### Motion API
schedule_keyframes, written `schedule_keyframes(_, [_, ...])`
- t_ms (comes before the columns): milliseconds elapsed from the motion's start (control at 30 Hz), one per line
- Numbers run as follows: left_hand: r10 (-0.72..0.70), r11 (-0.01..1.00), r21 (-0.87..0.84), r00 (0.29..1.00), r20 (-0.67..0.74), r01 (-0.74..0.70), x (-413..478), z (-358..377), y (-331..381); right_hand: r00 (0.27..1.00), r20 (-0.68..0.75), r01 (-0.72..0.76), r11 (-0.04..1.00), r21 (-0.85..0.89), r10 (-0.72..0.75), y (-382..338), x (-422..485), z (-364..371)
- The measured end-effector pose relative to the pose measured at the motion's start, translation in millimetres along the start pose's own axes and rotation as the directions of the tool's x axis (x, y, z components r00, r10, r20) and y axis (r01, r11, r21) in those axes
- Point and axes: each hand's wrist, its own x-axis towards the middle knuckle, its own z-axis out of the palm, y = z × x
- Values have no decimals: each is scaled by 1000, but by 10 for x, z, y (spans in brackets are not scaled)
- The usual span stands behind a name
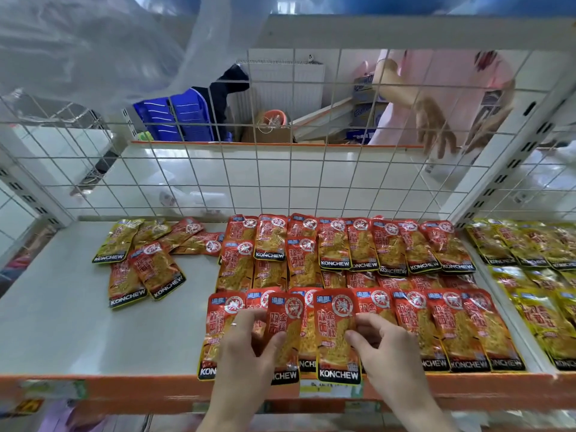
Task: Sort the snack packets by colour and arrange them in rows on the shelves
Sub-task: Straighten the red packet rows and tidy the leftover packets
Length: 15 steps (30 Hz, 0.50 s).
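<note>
Red snack packets (335,310) at the shelf (93,322) front are pinched by left hand (246,344) and right hand (386,347); seemingly light and slippery, best gripped at side seams.

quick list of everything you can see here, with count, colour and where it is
red packets: many, red, three rows mid shelf
loose packets: several, red and yellow mixed, shelf left
yellow packets: many, yellow, next bay right
shelf: one, pale grey, orange front lip
wire grid: one, white, behind the shelf
crates: apparently two, blue, beyond the grid
other person's hands: two, beyond the grid, upper right
left hand: one, grips a front-row red packet
right hand: one, pinches the neighbouring red packet
</note>
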Motion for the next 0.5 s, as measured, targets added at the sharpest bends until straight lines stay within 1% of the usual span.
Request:
schedule_keyframes(67, [64, 996, 60, 998, -25, -63, -13, 25, 2, 1000, -7, 17, 1000, -12, -18, -1, -12, 3])
schedule_keyframes(133, [90, 993, 82, 995, -38, -87, -23, 50, 18, 1000, -5, 28, 999, -18, -28, -4, -16, 5])
schedule_keyframes(267, [91, 988, 128, 994, -66, -82, -21, 86, 16, 999, -12, 49, 999, -18, -49, -40, -17, -15])
schedule_keyframes(400, [84, 992, 109, 988, -126, -71, 25, 102, 15, 997, -46, 62, 998, -28, -63, -67, 10, -19])
schedule_keyframes(500, [97, 988, 137, 984, -150, -77, 68, 132, -9, 992, -80, 88, 991, -105, -96, -58, 37, 18])
